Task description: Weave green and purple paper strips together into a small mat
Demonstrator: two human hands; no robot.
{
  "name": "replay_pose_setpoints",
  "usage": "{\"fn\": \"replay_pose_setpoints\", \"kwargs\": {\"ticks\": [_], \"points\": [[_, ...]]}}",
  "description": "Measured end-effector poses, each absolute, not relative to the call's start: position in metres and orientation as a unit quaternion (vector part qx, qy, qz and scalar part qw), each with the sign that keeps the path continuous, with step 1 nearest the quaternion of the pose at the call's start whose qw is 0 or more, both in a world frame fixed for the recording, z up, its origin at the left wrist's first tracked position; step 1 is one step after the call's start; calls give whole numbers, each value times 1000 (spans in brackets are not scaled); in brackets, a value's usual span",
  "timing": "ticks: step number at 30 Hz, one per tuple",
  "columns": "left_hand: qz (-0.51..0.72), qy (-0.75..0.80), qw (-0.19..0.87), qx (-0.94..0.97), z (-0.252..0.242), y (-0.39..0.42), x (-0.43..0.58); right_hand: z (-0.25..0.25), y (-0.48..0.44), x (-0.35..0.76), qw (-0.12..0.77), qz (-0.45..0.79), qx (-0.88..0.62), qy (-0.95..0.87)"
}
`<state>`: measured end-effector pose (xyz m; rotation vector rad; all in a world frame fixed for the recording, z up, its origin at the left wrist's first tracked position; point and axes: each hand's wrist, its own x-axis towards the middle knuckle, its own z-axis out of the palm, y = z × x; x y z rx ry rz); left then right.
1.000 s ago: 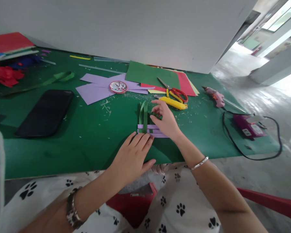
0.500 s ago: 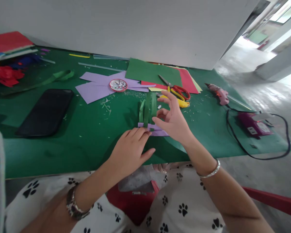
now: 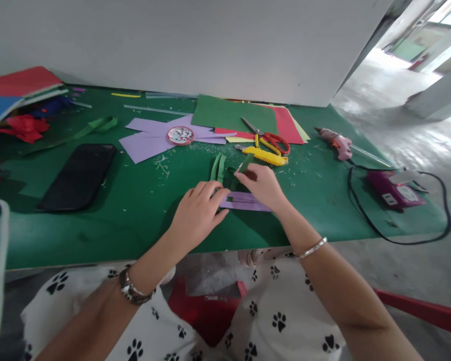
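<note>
Purple paper strips (image 3: 244,201) lie on the green table near its front edge. My left hand (image 3: 199,213) rests on their left end, fingers bent together and thumb apart, pressing them down. Green paper strips (image 3: 218,168) stand up from the purple ones just beyond my left fingertips. My right hand (image 3: 263,184) pinches a green strip (image 3: 246,163) between thumb and fingers, above the purple strips. Beyond it lie a yellow cutter (image 3: 266,156) and scissors with red and yellow handles (image 3: 280,143).
A black phone (image 3: 77,176) lies at the left. Purple sheets (image 3: 146,143) hold a round dish (image 3: 180,135). Green paper (image 3: 233,114) and red paper (image 3: 287,125) lie behind. A pink glue gun (image 3: 338,143) and its cable to a purple power block (image 3: 394,189) occupy the right.
My right hand has closed on a green strip and bends it down to the right. My left hand has shifted slightly up and left. The view has tilted a little.
</note>
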<state>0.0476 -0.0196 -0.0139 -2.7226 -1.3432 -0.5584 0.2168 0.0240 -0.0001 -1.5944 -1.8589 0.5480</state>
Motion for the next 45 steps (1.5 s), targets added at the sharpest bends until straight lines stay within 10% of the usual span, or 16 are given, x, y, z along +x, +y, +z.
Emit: {"fn": "replay_pose_setpoints", "kwargs": {"ticks": [26, 45], "points": [[-187, -418, 14, -889, -18, -19, 44, -6, 37, 209, 407, 446, -549, -578], [-144, -341, 10, -929, -11, -20, 28, 4, 29, 211, 298, 449, -574, -617]]}}
